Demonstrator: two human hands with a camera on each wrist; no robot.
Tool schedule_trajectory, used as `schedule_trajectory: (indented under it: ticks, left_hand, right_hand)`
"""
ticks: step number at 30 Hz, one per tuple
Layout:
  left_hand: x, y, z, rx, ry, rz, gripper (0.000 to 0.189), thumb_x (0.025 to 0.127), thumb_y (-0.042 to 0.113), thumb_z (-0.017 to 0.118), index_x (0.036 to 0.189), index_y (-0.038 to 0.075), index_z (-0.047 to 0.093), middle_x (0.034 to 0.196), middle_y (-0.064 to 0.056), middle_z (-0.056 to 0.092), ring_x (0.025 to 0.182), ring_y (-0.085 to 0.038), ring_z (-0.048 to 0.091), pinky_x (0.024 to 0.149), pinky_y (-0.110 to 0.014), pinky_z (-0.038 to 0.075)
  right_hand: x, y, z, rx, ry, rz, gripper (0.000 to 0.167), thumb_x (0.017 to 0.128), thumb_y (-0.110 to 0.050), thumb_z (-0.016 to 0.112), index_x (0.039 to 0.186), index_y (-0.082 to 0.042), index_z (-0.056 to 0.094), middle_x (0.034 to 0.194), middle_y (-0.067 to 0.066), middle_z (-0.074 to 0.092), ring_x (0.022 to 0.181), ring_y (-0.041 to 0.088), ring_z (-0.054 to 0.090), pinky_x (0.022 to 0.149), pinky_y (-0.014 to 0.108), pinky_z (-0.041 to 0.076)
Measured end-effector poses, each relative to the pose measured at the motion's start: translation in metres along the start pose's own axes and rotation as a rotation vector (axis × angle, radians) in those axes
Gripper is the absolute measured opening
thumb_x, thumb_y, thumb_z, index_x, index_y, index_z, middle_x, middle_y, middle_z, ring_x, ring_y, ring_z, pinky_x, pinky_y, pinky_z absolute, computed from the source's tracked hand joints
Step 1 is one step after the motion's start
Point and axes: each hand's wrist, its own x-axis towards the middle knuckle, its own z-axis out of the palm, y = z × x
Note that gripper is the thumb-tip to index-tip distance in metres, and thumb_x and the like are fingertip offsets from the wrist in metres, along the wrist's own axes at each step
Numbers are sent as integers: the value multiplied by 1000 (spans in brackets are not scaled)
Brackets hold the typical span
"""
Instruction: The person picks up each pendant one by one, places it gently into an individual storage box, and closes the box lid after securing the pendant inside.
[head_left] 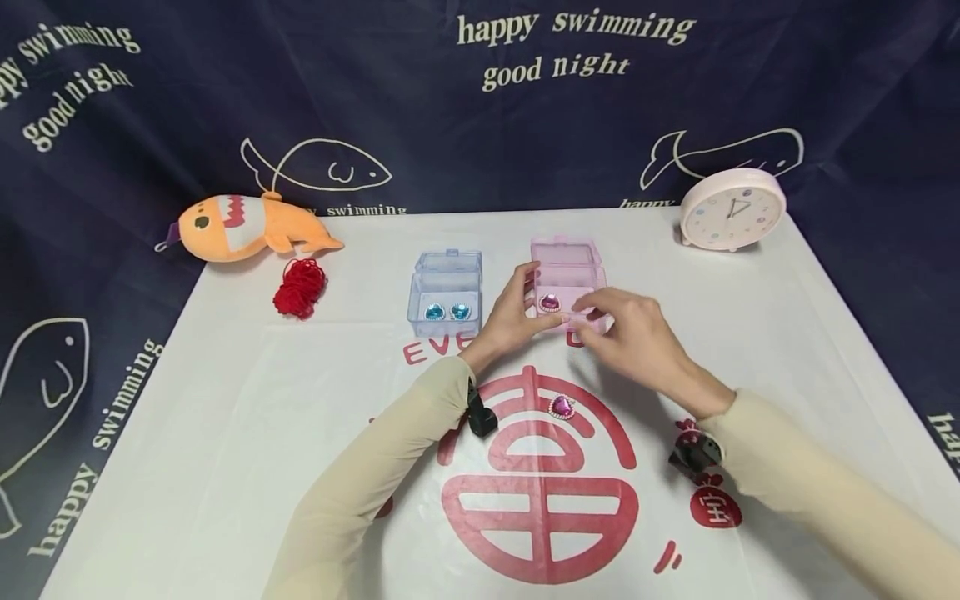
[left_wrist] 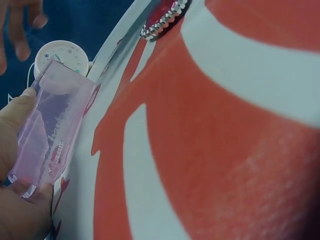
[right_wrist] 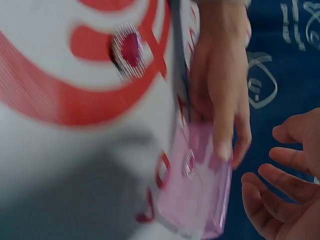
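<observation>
A clear pink box (head_left: 570,279) stands with its lid tipped back. My left hand (head_left: 512,318) grips its left side, thumb along the front and fingers at the side wall. Inside lies a pink heart-shaped gem (head_left: 550,302) with a silvery beaded rim. My right hand (head_left: 633,333) hovers at the box's front right corner, fingers loosely bent and holding nothing, as the right wrist view shows. A second pink gem (head_left: 562,407) of the same kind rests on the tablecloth between my forearms.
Left of the pink box stands an open clear blue box (head_left: 446,285) with two blue gems (head_left: 447,312). A red yarn bundle (head_left: 300,288) and an orange plush shark (head_left: 258,227) lie at back left. A round pink clock (head_left: 733,208) stands at back right.
</observation>
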Motion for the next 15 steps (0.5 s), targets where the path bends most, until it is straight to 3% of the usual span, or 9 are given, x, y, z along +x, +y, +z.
schedule_trajectory:
  ticks: [4, 9, 15]
  left_hand:
    - [0, 0, 0, -4, 12, 1, 89, 78, 13, 81, 147, 6, 25, 149, -17, 37, 139, -26, 39, 112, -27, 39]
    - [-1, 1, 3, 13, 6, -18, 90, 78, 15, 81, 148, 8, 25, 148, -16, 38, 139, -25, 39, 111, -25, 40]
    - [0, 0, 1, 26, 16, -17, 89, 78, 15, 81, 147, 9, 26, 148, -15, 39, 139, -24, 39, 110, -25, 41]
  right_hand:
    - [-27, -11, 14, -4, -76, -76, 22, 77, -11, 79, 96, -4, 70, 94, 9, 71, 82, 22, 68, 69, 38, 59]
    - [-64, -13, 33, -91, -183, -161, 29, 76, -16, 82, 100, -6, 72, 102, 8, 69, 95, 22, 66, 80, 40, 59]
    - [-76, -8, 44, -78, -164, -205, 21, 78, -13, 80, 97, -9, 73, 100, 2, 69, 95, 16, 61, 80, 36, 57]
